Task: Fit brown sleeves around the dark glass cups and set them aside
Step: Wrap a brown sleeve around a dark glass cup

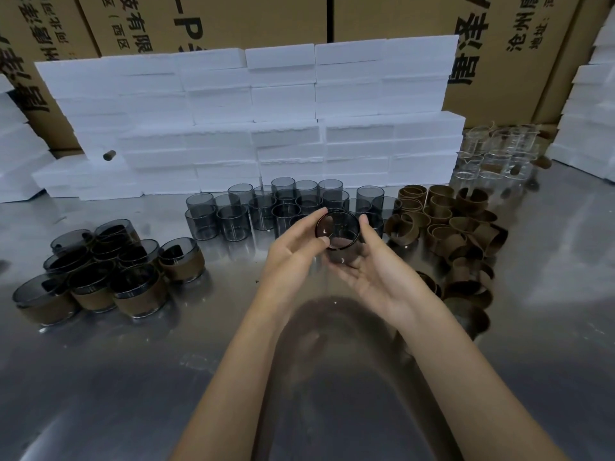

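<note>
One head-worn wide view looks forward and down, close over a metal table; edges seem distorted.

White foam blocks stacked before cardboard boxes; clear glasses beside them.
</note>
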`<action>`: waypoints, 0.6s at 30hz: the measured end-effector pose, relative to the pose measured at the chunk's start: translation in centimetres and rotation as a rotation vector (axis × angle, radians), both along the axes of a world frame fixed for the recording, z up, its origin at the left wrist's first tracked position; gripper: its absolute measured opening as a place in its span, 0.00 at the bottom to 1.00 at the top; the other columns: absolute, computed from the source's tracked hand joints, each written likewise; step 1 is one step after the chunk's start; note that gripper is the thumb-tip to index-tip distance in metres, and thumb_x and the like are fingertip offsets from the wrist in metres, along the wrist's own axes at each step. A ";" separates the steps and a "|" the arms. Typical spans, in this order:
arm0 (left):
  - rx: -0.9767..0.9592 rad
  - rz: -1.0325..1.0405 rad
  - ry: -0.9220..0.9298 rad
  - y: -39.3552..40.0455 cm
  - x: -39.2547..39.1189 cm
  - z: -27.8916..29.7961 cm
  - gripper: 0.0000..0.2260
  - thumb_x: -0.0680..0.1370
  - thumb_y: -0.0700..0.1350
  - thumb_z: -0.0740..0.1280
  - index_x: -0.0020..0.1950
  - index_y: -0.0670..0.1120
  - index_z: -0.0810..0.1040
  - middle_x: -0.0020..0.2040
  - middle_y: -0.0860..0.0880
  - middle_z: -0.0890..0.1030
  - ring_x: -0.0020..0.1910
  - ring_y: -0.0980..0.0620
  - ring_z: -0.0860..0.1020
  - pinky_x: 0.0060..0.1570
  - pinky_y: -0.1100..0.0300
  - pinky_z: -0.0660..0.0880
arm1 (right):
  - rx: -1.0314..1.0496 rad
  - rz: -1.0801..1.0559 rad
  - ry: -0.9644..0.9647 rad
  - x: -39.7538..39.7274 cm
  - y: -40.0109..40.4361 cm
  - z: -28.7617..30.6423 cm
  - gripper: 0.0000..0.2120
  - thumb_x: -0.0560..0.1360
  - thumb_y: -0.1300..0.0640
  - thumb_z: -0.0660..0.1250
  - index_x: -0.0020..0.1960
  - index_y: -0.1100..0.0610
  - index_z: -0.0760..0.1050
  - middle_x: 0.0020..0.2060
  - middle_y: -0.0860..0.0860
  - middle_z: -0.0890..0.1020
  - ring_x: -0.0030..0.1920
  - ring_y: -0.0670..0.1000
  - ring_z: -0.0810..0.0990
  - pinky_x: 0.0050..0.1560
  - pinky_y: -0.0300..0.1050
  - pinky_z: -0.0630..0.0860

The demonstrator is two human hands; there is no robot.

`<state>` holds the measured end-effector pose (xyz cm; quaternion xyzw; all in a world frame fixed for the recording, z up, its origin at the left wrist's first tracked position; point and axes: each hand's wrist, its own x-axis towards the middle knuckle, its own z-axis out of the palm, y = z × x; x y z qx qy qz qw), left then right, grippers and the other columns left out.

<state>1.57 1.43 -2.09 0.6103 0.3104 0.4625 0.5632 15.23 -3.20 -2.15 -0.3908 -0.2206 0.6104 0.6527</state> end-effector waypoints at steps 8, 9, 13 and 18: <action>0.092 -0.004 -0.009 -0.5 0.6 0.1 0.24 0.74 0.31 0.74 0.68 0.45 0.77 0.64 0.48 0.82 0.65 0.56 0.80 0.64 0.65 0.74 | 0.062 -0.018 0.068 0.5 0.2 0.1 0.20 0.79 0.46 0.67 0.58 0.63 0.80 0.49 0.58 0.88 0.50 0.51 0.88 0.46 0.42 0.84; 0.100 0.023 -0.013 -0.6 0.7 0.1 0.23 0.73 0.32 0.76 0.66 0.45 0.77 0.63 0.47 0.82 0.63 0.55 0.81 0.63 0.64 0.75 | 0.069 -0.013 0.048 0.5 0.2 0.0 0.19 0.79 0.46 0.67 0.57 0.62 0.81 0.49 0.58 0.88 0.50 0.51 0.88 0.48 0.43 0.84; 0.099 0.145 -0.042 -0.9 0.9 0.3 0.21 0.69 0.41 0.80 0.58 0.43 0.77 0.56 0.43 0.83 0.56 0.53 0.83 0.56 0.62 0.78 | 0.070 0.025 -0.014 0.1 0.1 -0.2 0.16 0.81 0.49 0.67 0.46 0.58 0.88 0.48 0.58 0.88 0.50 0.52 0.87 0.56 0.44 0.83; 0.086 0.257 -0.109 -0.6 0.4 0.3 0.06 0.75 0.42 0.76 0.47 0.43 0.81 0.41 0.54 0.85 0.44 0.61 0.83 0.45 0.68 0.77 | 0.053 0.051 -0.028 -0.4 -0.2 -0.1 0.13 0.78 0.51 0.70 0.54 0.61 0.83 0.50 0.60 0.87 0.53 0.54 0.87 0.56 0.45 0.83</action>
